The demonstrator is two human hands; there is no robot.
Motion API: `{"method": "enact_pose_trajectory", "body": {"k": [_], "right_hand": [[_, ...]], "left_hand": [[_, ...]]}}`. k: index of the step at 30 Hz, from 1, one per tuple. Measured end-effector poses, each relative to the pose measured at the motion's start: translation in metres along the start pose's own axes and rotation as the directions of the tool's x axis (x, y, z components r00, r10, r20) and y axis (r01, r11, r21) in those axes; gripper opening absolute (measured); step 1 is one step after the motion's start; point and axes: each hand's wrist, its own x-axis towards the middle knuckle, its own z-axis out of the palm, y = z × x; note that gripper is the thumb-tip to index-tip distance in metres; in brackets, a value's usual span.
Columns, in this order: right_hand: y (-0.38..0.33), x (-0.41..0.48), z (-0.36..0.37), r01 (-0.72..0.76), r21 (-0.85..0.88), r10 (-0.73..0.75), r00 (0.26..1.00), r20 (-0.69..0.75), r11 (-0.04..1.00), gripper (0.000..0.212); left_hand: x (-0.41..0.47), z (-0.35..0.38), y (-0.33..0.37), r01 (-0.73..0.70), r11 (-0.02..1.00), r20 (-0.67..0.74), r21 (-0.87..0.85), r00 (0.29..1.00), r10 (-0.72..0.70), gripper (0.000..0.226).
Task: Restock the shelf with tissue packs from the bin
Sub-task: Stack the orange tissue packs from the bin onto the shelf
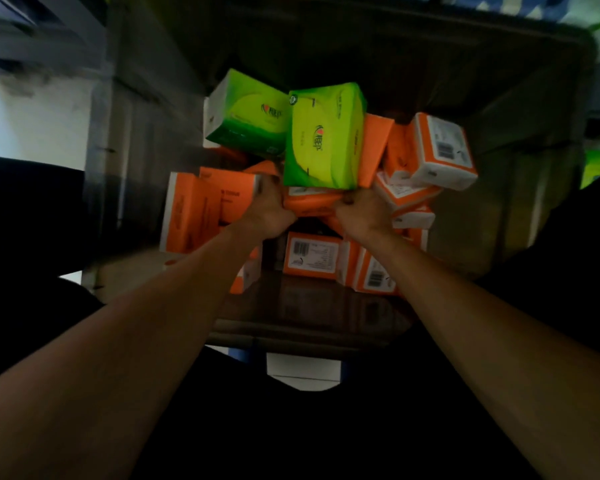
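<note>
One dark bin (499, 98) holds two green tissue packs (326, 136) and at least nine orange tissue packs (187, 209). The orange pile is jumbled and partly hidden, so no exact tally can be made. Two hands are in frame, one left hand (274, 209) and one right hand (364, 213).

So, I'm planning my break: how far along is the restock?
Done: nothing visible; no shelf is in view. In hand: the left hand and right hand grip an orange pack under a green pack. Left: the bin holds many more orange packs and a second green pack.
</note>
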Motion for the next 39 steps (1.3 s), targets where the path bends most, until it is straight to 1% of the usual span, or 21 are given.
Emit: {"method": "enact_pose_trajectory", "body": {"k": [2, 5, 7, 8, 10, 11, 13, 14, 15, 16, 17, 18, 20, 22, 24, 27, 31, 32, 33, 35, 39], "right_hand": [[-0.004, -0.004, -0.006, 0.017, 0.028, -0.017, 1.0, 0.007, 0.999, 0.024], [-0.008, -0.015, -0.01, 0.055, 0.059, -0.056, 0.998, 0.018, 0.997, 0.022], [-0.008, -0.02, -0.013, 0.082, 0.089, -0.085, 0.996, 0.032, 0.993, 0.012], [-0.008, -0.025, -0.017, 0.101, 0.113, -0.106, 0.994, 0.033, 0.988, 0.012], [-0.007, -0.033, -0.025, 0.157, 0.136, -0.163, 0.986, 0.037, 0.978, 0.032], [-0.006, -0.037, -0.029, 0.179, 0.129, -0.185, 0.982, 0.036, 0.975, 0.041], [-0.009, -0.045, -0.038, 0.177, 0.143, -0.186, 0.981, 0.053, 0.974, 0.047], [-0.012, -0.048, -0.043, 0.15, 0.198, -0.165, 0.984, 0.066, 0.969, 0.038], [-0.018, -0.052, -0.05, 0.108, 0.295, -0.141, 0.985, 0.096, 0.95, 0.023], [-0.024, -0.057, -0.056, 0.063, 0.39, -0.123, 0.984, 0.131, 0.919, 0.01], [-0.031, -0.06, -0.062, 0.043, 0.462, -0.122, 0.982, 0.143, 0.886, 0.01], [-0.038, -0.062, -0.067, 0.062, 0.516, -0.153, 0.979, 0.135, 0.855, 0.009], [-0.053, -0.067, -0.081, 0.166, 0.574, -0.251, 0.965, 0.072, 0.802, 0.007], [-0.071, -0.076, -0.098, 0.241, 0.633, -0.313, 0.95, 0.003, 0.736, 0.015], [-0.09, -0.083, -0.114, 0.283, 0.696, -0.36, 0.932, -0.037, 0.66, 0.018], [-0.118, -0.095, -0.133, 0.364, 0.739, -0.426, 0.897, -0.115, 0.567, 0.012], [-0.149, -0.107, -0.155, 0.431, 0.791, -0.437, 0.869, -0.233, 0.435, 0.024], [-0.156, -0.111, -0.161, 0.442, 0.808, -0.45, 0.857, -0.252, 0.39, 0.023], [-0.163, -0.113, -0.167, 0.453, 0.818, -0.471, 0.842, -0.263, 0.353, 0.02], [-0.178, -0.119, -0.179, 0.475, 0.828, -0.535, 0.801, -0.267, 0.298, 0.018], [-0.21, -0.13, -0.203, 0.522, 0.824, -0.619, 0.727, -0.297, 0.218, 0.019]], "left_hand": [[-0.002, -0.002, 0.0, 0.024, 1.0, 0.02, -0.006, 1.0, -0.024, 0.097], [-0.015, -0.009, 0.009, -0.039, 0.999, 0.03, 0.038, 0.999, 0.038, 0.089], [-0.025, -0.012, 0.014, -0.058, 0.998, 0.008, 0.026, 0.998, 0.058, 0.087], [-0.027, -0.013, 0.013, -0.076, 0.997, -0.001, 0.009, 0.997, 0.076, 0.086], [-0.039, -0.019, 0.019, -0.144, 0.989, 0.002, -0.041, 0.99, 0.144, 0.081], [-0.045, -0.024, 0.022, -0.174, 0.984, 0.0, -0.035, 0.985, 0.174, 0.074], [-0.06, -0.036, 0.031, -0.215, 0.976, 0.016, 0.01, 0.976, 0.215, 0.043], [-0.066, -0.042, 0.036, -0.218, 0.976, 0.026, 0.019, 0.976, 0.217, 0.03], [-0.069, -0.048, 0.037, -0.223, 0.974, 0.013, 0.03, 0.975, 0.223, 0.026], [-0.074, -0.054, 0.04, -0.227, 0.974, -0.013, 0.021, 0.974, 0.227, 0.026], [-0.08, -0.062, 0.042, -0.255, 0.967, -0.06, -0.001, 0.965, 0.255, 0.03], [-0.083, -0.071, 0.044, -0.285, 0.958, -0.112, -0.03, 0.953, 0.28, 0.039], [-0.095, -0.092, 0.056, -0.342, 0.937, -0.173, -0.076, 0.93, 0.325, 0.054], [-0.111, -0.111, 0.072, -0.386, 0.909, -0.185, -0.159, 0.916, 0.357, 0.047], [-0.128, -0.13, 0.09, -0.421, 0.88, -0.219, -0.221, 0.9, 0.376, 0.039], [-0.15, -0.159, 0.115, -0.499, 0.821, -0.301, -0.276, 0.857, 0.419, 0.04], [-0.18, -0.185, 0.145, -0.581, 0.701, -0.446, -0.414, 0.801, 0.4, 0.047], [-0.186, -0.191, 0.15, -0.603, 0.67, -0.469, -0.434, 0.786, 0.404, 0.05], [-0.192, -0.197, 0.154, -0.622, 0.645, -0.482, -0.444, 0.773, 0.413, 0.046], [-0.2, -0.209, 0.16, -0.651, 0.592, -0.491, -0.475, 0.754, 0.436, 0.027], [-0.208, -0.23, 0.167, -0.717, 0.456, -0.547, -0.528, 0.697, 0.463, 0.03]]}}
